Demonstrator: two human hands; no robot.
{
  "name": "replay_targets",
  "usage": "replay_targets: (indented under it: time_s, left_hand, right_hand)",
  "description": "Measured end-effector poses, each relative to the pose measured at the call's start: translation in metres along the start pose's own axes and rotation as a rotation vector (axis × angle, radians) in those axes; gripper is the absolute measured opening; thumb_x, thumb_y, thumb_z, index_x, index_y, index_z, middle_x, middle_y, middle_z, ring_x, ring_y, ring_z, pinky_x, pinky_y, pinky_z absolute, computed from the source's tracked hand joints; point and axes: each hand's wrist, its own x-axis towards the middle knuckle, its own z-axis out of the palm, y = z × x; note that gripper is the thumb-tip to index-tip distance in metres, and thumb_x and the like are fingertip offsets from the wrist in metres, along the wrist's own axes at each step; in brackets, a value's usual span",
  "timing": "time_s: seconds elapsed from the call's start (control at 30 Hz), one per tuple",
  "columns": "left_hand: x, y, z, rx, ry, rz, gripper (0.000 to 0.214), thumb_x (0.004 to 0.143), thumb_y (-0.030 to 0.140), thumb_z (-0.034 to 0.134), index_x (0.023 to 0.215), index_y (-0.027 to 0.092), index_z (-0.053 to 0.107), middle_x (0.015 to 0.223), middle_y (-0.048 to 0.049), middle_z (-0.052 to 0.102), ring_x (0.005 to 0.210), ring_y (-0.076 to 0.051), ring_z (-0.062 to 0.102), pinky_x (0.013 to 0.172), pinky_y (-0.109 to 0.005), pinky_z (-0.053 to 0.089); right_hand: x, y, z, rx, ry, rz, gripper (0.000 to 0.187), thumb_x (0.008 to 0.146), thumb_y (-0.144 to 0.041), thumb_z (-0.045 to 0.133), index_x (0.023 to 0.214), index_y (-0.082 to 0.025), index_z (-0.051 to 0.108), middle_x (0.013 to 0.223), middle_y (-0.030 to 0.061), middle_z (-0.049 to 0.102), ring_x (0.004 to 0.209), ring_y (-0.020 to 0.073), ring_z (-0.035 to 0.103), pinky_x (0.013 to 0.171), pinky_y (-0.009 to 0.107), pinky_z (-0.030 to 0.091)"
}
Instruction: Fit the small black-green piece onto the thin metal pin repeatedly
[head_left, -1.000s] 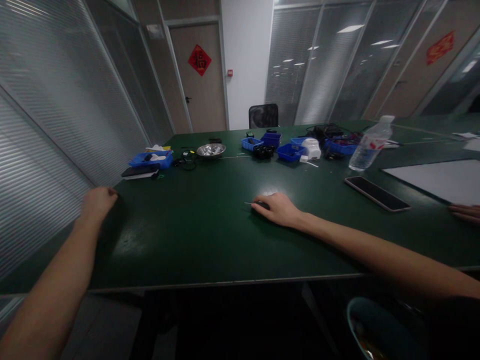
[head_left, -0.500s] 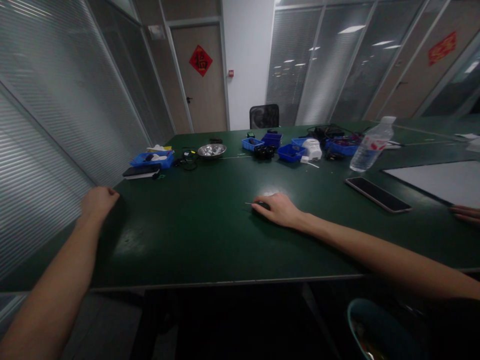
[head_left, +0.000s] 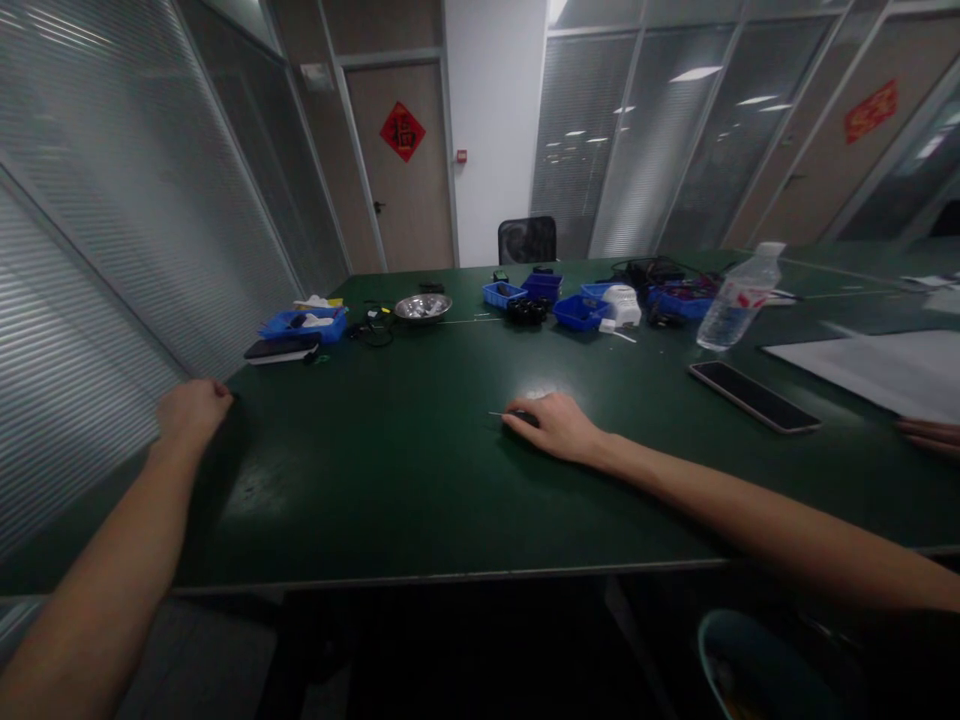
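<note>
On the green table (head_left: 360, 480), my right hand (head_left: 559, 425) rests closed around a screwdriver-like tool (head_left: 527, 418) with a dark handle. Its thin, pale shaft points left, past my thumb and fingertips; most of the handle is hidden in my grip. Far to the left, my left hand (head_left: 193, 408) lies closed by the table's left edge. The fingers there are curled, and whatever they hold, if anything, is out of sight. A black notebook-like item (head_left: 283, 349) lies beyond that hand.
Blue trays (head_left: 581, 312) and a shiny metal bowl (head_left: 424, 308) stand farther back. To my right are a phone (head_left: 754, 396), a tilted-looking water bottle (head_left: 739, 300) and a white sheet (head_left: 885, 365). Another person's fingers (head_left: 930, 436) touch its near edge. Below is a bin (head_left: 709, 650).
The whole view has shifted slightly downward in the picture. A blurred pale shape now shows over the white sheet. Both my hands keep their pose on the table.
</note>
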Motion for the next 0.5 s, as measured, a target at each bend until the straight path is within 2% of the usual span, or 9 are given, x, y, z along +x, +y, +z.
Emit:
replay_targets:
  time_s: [0.5]
  left_hand:
    - [0.0008, 0.0000, 0.0002, -0.017, 0.000, -0.036, 0.039, 0.101, 0.041, 0.057, 0.120, 0.015, 0.080, 0.119, -0.0208, 0.074, 0.107, -0.037, 0.066, 0.093, -0.047, 0.052]
  right_hand:
    - [-0.0006, -0.0005, -0.0009, -0.003, -0.009, 0.003, 0.048, 0.112, -0.056, 0.044, 0.129, -0.024, 0.076, 0.095, 0.0078, 0.081, 0.080, 0.0223, 0.072, 0.076, 0.033, 0.049]
